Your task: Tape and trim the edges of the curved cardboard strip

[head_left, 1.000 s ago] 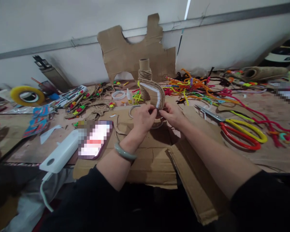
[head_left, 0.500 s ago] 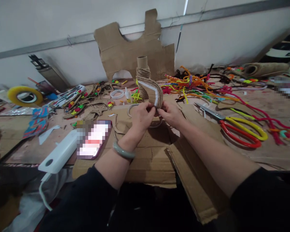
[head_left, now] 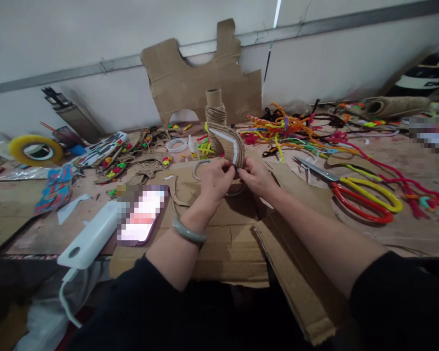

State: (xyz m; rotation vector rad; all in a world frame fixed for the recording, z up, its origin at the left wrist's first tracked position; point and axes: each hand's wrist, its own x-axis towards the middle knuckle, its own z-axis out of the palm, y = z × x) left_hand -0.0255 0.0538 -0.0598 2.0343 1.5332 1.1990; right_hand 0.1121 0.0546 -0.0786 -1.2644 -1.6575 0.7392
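A vase-shaped cardboard model [head_left: 223,131], partly wound with jute twine and showing a white strip down its side, stands upright on flat cardboard sheets [head_left: 227,234]. My left hand [head_left: 215,179], a grey-green bangle on its wrist, pinches at the model's lower side. Touching the model from the right, my right hand [head_left: 258,176] has its fingers closed at the same spot. Both hands seem to hold the twine against the model; the twine itself is too thin to make out between the fingers.
A phone [head_left: 141,214] and a white device [head_left: 91,239] lie to the left. Red and yellow scissors [head_left: 362,195] and a heap of coloured pipe cleaners [head_left: 303,131] lie to the right. Yellow tape roll [head_left: 34,150] at far left, cut cardboard [head_left: 201,78] against the wall.
Both hands stay pinched at the base of the model, with only slight finger shifts. The view has moved a little.
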